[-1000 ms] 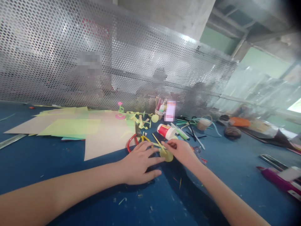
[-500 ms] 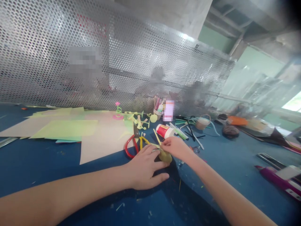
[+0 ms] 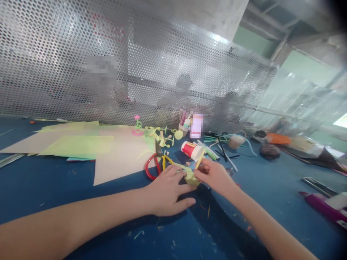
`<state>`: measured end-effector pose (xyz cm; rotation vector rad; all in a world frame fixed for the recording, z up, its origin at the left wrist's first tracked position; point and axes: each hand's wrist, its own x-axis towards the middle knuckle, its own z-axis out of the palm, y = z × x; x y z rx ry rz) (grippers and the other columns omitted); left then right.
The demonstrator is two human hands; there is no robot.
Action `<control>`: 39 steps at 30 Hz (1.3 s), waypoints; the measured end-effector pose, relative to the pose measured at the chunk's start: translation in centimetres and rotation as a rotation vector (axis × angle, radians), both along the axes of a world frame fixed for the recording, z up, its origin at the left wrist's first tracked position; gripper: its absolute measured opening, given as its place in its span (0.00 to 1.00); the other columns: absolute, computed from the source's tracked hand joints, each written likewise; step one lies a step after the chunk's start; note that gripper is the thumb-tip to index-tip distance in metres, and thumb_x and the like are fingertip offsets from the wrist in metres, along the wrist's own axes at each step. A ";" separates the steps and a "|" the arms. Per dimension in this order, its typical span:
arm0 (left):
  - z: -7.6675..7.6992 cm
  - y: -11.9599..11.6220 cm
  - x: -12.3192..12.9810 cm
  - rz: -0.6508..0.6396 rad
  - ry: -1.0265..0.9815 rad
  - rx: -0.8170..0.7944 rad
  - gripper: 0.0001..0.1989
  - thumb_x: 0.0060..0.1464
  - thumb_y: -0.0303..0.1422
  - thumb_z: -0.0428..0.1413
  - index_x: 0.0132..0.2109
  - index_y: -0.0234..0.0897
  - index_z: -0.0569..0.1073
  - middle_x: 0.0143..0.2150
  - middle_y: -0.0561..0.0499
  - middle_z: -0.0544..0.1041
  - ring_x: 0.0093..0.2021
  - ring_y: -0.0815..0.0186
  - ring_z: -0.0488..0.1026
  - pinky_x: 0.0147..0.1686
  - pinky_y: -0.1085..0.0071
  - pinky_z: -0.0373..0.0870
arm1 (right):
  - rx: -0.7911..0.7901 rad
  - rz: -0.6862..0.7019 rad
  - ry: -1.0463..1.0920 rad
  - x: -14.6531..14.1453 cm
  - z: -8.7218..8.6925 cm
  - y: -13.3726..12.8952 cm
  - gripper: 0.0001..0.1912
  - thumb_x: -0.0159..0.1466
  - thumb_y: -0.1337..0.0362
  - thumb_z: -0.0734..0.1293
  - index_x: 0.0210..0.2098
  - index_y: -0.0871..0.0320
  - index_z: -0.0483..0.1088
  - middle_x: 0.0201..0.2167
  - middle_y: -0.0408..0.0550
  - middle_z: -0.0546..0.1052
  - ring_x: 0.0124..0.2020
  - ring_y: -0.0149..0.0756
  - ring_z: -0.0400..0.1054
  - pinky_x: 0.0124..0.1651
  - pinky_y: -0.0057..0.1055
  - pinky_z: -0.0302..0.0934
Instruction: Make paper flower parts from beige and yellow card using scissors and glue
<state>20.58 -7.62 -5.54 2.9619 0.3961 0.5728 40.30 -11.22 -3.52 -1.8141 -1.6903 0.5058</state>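
Note:
My left hand (image 3: 169, 189) lies palm down on the blue table with its fingers spread. Its fingertips touch the edge of a small yellow-green paper piece (image 3: 192, 179). Just right of it, my right hand (image 3: 213, 175) pinches a thin yellow strip (image 3: 200, 159) that stands upright over the paper piece. Scissors with red (image 3: 152, 167) and yellow handles rest beyond my left hand, their handles partly hidden by it. A white and red bottle (image 3: 192, 150) is lying behind my right hand.
Pale and yellow-green sheets (image 3: 78, 146) cover the left. Farther back are a small pink and green figure (image 3: 137, 126), paper scraps, a cup of pens (image 3: 184, 121), a lit phone (image 3: 196, 126) and a small basket (image 3: 236, 141). A purple glue gun (image 3: 322, 206) lies right, before a perforated metal screen (image 3: 151, 65).
My right hand has moved right with the yellow strip, which now leans the other way. My left hand has hardly moved. The view has shifted slightly.

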 end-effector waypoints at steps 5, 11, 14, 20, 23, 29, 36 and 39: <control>-0.3 0.0 0.2 0.003 -0.005 0.011 0.22 0.58 0.47 0.40 0.55 0.48 0.65 0.53 0.46 0.64 0.56 0.53 0.55 0.56 0.51 0.49 | 0.016 0.042 0.033 0.0 -0.2 -0.2 0.04 0.53 0.66 0.62 0.30 0.57 0.67 0.21 0.41 0.74 0.23 0.32 0.69 0.28 0.26 0.63; -0.3 0.0 0.2 -0.004 0.006 0.026 0.22 0.58 0.47 0.40 0.56 0.48 0.65 0.55 0.46 0.63 0.56 0.54 0.55 0.57 0.52 0.48 | 0.064 0.096 -0.027 0.6 -0.6 -0.5 0.04 0.55 0.64 0.63 0.28 0.57 0.67 0.23 0.42 0.74 0.25 0.32 0.69 0.30 0.27 0.63; -0.2 -0.1 0.2 -0.007 0.013 0.034 0.23 0.59 0.47 0.40 0.55 0.47 0.66 0.54 0.46 0.64 0.56 0.54 0.55 0.57 0.53 0.48 | 0.055 0.089 0.003 0.9 -0.9 -0.6 0.05 0.54 0.65 0.64 0.31 0.57 0.68 0.27 0.44 0.75 0.28 0.33 0.70 0.34 0.28 0.65; -0.2 -0.1 0.3 -0.012 -0.006 0.026 0.23 0.58 0.46 0.41 0.57 0.45 0.63 0.51 0.46 0.67 0.54 0.55 0.56 0.56 0.54 0.50 | 0.044 0.130 0.114 0.5 -0.7 -0.8 0.06 0.55 0.65 0.64 0.33 0.57 0.68 0.26 0.43 0.75 0.28 0.33 0.71 0.34 0.28 0.67; -0.3 -0.1 0.3 -0.015 -0.003 0.025 0.23 0.58 0.46 0.41 0.56 0.46 0.64 0.53 0.47 0.66 0.56 0.55 0.55 0.57 0.54 0.49 | 0.047 0.129 0.108 0.6 -0.7 -0.7 0.06 0.55 0.64 0.64 0.33 0.58 0.69 0.26 0.44 0.75 0.28 0.33 0.71 0.34 0.28 0.67; -0.2 0.0 0.3 -0.014 0.029 -0.002 0.23 0.59 0.47 0.39 0.57 0.48 0.63 0.56 0.49 0.63 0.57 0.55 0.53 0.58 0.53 0.47 | 0.023 0.157 0.135 1.7 -1.3 -0.5 0.07 0.56 0.62 0.65 0.32 0.59 0.70 0.29 0.46 0.77 0.32 0.37 0.72 0.36 0.31 0.66; -0.3 0.0 0.3 -0.016 0.028 -0.018 0.23 0.59 0.46 0.39 0.57 0.48 0.63 0.57 0.49 0.63 0.58 0.53 0.53 0.57 0.51 0.48 | 0.021 0.153 0.122 1.7 -1.4 -0.4 0.07 0.56 0.61 0.65 0.31 0.59 0.70 0.28 0.46 0.77 0.31 0.37 0.72 0.37 0.32 0.66; -0.4 0.0 0.2 -0.013 0.023 -0.029 0.22 0.59 0.46 0.40 0.57 0.48 0.63 0.56 0.49 0.63 0.58 0.53 0.53 0.57 0.50 0.48 | 0.019 0.160 0.127 1.4 -1.2 -0.4 0.08 0.56 0.61 0.64 0.31 0.59 0.70 0.30 0.47 0.77 0.32 0.36 0.71 0.37 0.32 0.66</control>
